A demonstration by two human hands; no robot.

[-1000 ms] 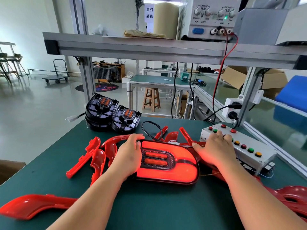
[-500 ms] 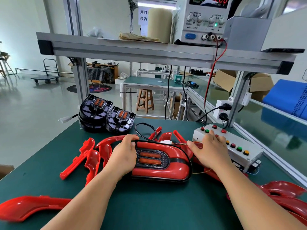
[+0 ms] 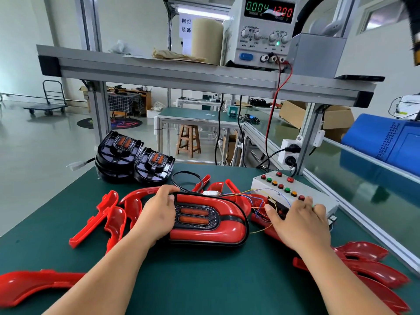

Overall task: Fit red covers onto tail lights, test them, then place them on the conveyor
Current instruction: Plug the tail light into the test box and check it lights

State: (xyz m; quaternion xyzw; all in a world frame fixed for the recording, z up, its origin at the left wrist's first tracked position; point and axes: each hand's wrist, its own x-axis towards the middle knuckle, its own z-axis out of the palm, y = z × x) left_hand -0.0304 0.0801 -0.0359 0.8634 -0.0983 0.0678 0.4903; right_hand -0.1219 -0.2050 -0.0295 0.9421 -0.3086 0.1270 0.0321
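Head view: bench with green mat

- Writing: power supply on the upper shelf reads 0.004 in green and 12.00 in red; knobs are marked CURRENT and VOLTAGE, COARSE and FINE. The white sign beside it is printed 尾灯 装饰. No brand can be read
- Tail light with its red cover fitted lies flat at mid-table, its two orange inserts dull. Its white connector is joined to thin coloured wires running to the button box
- Left hand is curled round the lamp's left end, thumb on the top edge
- Right hand is laid flat on the near end of the button box, fingers spread; which button is touched is hidden, possibly a green one
- Loose red covers are scattered left of the lamp, more at the right, near the table's aluminium edge rail
- Bare black lamps are stacked at the far left corner
- Conveyor runs beyond the right rail, with a blue bundle past it
- Open mat is seen in front of the lamp, between the forearms
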